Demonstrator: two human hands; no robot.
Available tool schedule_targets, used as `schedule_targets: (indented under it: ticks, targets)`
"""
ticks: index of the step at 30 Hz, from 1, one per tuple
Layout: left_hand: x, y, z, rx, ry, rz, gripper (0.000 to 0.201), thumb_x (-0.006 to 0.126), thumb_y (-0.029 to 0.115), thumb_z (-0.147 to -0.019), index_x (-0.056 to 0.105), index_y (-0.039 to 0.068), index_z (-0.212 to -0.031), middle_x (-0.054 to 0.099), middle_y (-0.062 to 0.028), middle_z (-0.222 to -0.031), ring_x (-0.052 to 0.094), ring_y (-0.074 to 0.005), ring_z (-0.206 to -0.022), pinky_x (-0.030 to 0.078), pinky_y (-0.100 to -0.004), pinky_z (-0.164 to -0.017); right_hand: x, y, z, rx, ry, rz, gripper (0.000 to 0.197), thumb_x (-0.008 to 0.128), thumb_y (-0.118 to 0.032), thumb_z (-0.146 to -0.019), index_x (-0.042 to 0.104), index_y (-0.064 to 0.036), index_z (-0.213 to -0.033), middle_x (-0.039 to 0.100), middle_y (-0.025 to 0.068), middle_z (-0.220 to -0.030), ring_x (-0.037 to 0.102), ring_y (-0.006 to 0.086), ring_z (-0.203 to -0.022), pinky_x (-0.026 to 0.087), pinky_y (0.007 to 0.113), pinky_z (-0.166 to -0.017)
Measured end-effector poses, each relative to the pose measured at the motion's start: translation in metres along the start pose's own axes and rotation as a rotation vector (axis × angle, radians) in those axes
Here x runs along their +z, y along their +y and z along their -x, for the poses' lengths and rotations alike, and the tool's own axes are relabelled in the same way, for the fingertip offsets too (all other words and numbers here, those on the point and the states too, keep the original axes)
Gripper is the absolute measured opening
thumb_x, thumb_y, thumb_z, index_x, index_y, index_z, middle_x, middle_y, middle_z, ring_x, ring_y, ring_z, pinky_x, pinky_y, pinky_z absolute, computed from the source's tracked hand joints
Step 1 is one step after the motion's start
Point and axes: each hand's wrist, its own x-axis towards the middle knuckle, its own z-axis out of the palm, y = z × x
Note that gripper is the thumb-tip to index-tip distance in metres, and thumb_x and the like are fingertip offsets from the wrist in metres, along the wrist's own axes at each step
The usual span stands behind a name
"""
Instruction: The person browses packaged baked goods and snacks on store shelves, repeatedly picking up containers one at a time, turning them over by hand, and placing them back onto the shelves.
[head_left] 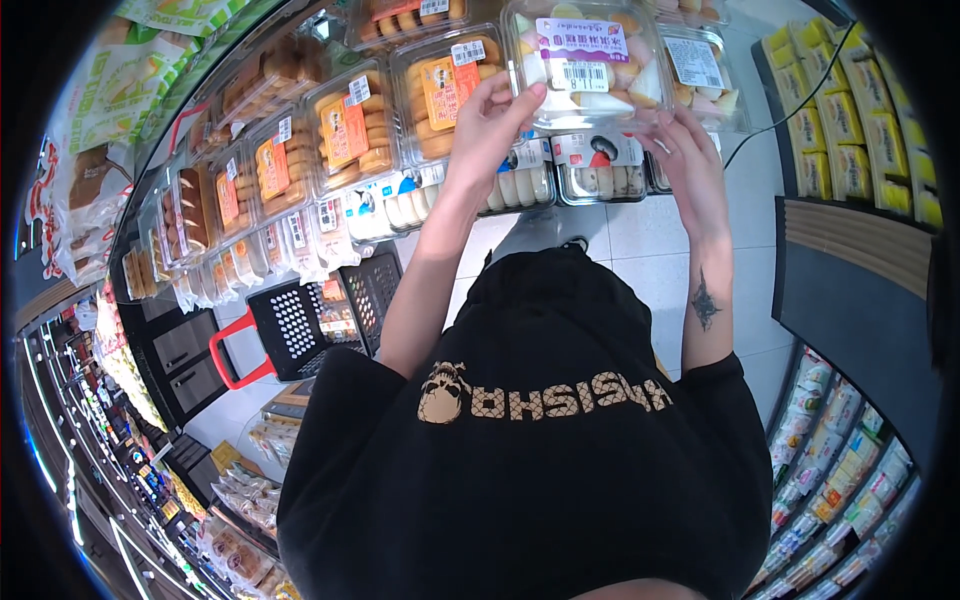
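Observation:
Ahead of me, over the front of the pastry display, is a clear plastic box of pale pink, white and yellow cakes with a purple-and-white label. My left hand grips its near left corner, thumb on the lid and fingers beneath. At the near right corner, the fingers of my right hand press against the side; their tips are partly hidden. A similar box with a white label sits just behind on the right. Left of my left hand stands a box of round golden pastries with an orange label.
More pastry boxes line the display leftward, with boxes of white buns below. A black shopping basket with a red handle is on my left. Shelves of yellow packets rise on the right. Grey floor tiles lie underneath.

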Motion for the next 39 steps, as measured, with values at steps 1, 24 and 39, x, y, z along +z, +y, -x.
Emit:
schedule_targets:
  ticks: [1,24,39]
  targets:
    - [0.001,0.000,-0.003,0.009,-0.008,-0.045,0.051,0.065,0.028,-0.076,0.045,-0.002,-0.112,0.051,-0.0014,-0.072,0.048,-0.0077,-0.067,0.039,-0.0204,-0.063,0.001,-0.001,-0.002,-0.008,0.012,-0.001,0.033,0.050,-0.015,-0.084,0.046,0.0032,-0.113,0.053,0.0072,-0.101,0.050,0.0134,-0.092,0.042,0.029,-0.084]
    - [-0.057,-0.142,0.089,-0.578,-0.047,0.268,0.028,0.048,0.020,-0.085,0.044,-0.001,-0.104,0.053,-0.0112,-0.095,0.053,-0.0188,-0.087,0.044,-0.0306,-0.079,-0.025,0.134,0.060,0.529,-0.178,-0.018,0.042,0.053,-0.022,-0.084,0.040,-0.0023,-0.118,0.050,0.0094,-0.105,0.050,0.0187,-0.099,0.042,0.034,-0.086]
    - [-0.096,-0.216,0.050,-0.568,0.065,0.435,0.056,0.048,0.043,-0.084,0.035,0.002,-0.119,0.040,-0.0146,-0.111,0.041,-0.0208,-0.105,0.032,-0.0342,-0.098,0.008,0.254,0.009,0.761,0.178,-0.420,0.050,0.076,-0.026,-0.062,0.052,-0.0067,-0.102,0.044,0.0051,-0.096,0.043,0.0171,-0.089,0.044,0.030,-0.077]
